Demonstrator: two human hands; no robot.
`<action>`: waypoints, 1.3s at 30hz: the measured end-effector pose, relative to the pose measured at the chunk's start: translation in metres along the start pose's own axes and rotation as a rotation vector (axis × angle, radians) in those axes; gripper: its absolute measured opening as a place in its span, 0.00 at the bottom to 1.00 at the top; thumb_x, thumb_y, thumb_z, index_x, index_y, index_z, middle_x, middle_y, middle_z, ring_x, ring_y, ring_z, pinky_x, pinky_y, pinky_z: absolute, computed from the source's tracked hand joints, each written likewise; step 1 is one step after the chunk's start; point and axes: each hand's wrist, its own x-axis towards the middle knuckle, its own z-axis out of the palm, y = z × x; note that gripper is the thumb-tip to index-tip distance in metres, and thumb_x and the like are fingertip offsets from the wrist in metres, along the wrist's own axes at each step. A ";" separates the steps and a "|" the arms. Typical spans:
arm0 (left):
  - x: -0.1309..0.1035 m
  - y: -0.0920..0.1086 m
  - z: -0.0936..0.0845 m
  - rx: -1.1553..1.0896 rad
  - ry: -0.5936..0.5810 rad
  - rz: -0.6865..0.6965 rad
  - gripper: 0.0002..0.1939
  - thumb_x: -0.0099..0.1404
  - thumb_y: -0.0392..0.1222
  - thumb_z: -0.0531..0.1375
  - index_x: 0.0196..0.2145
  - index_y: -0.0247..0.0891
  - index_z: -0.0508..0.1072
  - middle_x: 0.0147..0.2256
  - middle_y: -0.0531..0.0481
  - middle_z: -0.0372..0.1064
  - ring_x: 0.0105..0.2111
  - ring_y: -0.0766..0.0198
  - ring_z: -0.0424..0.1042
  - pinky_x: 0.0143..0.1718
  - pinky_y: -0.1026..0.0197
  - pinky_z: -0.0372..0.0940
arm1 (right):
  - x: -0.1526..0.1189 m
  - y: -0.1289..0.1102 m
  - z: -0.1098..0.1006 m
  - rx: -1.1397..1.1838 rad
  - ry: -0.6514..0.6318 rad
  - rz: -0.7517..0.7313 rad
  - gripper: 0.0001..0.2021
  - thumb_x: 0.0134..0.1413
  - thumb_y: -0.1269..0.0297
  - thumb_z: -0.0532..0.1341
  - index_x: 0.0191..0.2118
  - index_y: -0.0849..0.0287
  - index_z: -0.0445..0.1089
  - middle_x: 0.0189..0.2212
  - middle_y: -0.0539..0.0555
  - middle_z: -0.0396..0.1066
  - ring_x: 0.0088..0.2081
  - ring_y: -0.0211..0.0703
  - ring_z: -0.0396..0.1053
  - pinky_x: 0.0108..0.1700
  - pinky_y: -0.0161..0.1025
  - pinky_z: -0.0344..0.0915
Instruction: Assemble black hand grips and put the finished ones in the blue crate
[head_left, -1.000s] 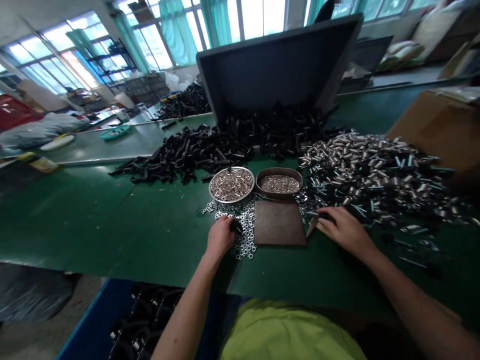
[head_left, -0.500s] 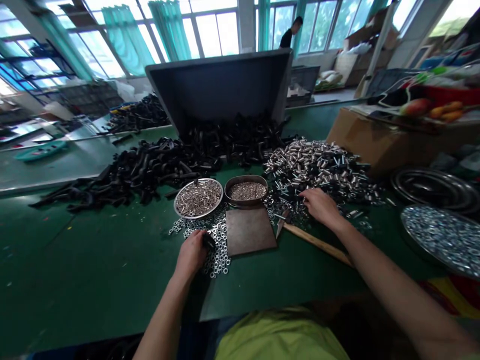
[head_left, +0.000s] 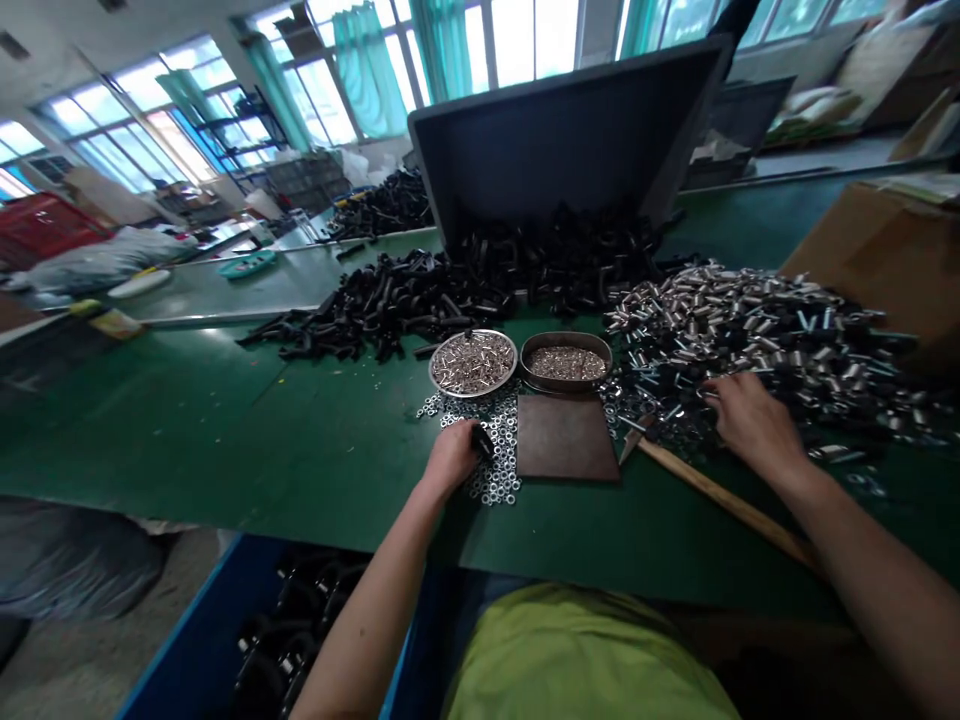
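Note:
My left hand [head_left: 450,458] is closed around a small black handle-like part [head_left: 482,441], over a scatter of hex nuts [head_left: 501,482]. My right hand [head_left: 754,420] reaches the near edge of a heap of metal sleeves and bolts mixed with black pieces [head_left: 750,320]. Its thumb and fingers are pinched together; what lies between them is too small to make out. Between the hands lies a flat metal plate [head_left: 568,437]. A hammer with a wooden handle [head_left: 731,502] rests at its right. Behind the plate stand a round dish of small metal pins [head_left: 474,362] and an oval tin of tiny parts [head_left: 566,362].
A large grey bin [head_left: 562,140] lies tipped at the back, spilling black parts [head_left: 390,305] over the green table [head_left: 300,440]. A cardboard box [head_left: 877,260] stands at the right. Below left, a blue crate [head_left: 202,610] holds black pieces.
The camera view has swung left, so the table appears further right and the blue crate shows. My left hand still holds the black part; my right hand stays at the metal heap.

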 end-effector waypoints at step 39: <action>-0.094 0.095 0.032 -0.962 0.167 0.029 0.12 0.55 0.30 0.56 0.33 0.41 0.76 0.34 0.50 0.75 0.36 0.61 0.72 0.41 0.59 0.64 | -0.069 -0.172 -0.032 1.483 -0.505 0.221 0.14 0.45 0.59 0.67 0.38 0.57 0.69 0.31 0.52 0.74 0.35 0.43 0.71 0.39 0.40 0.66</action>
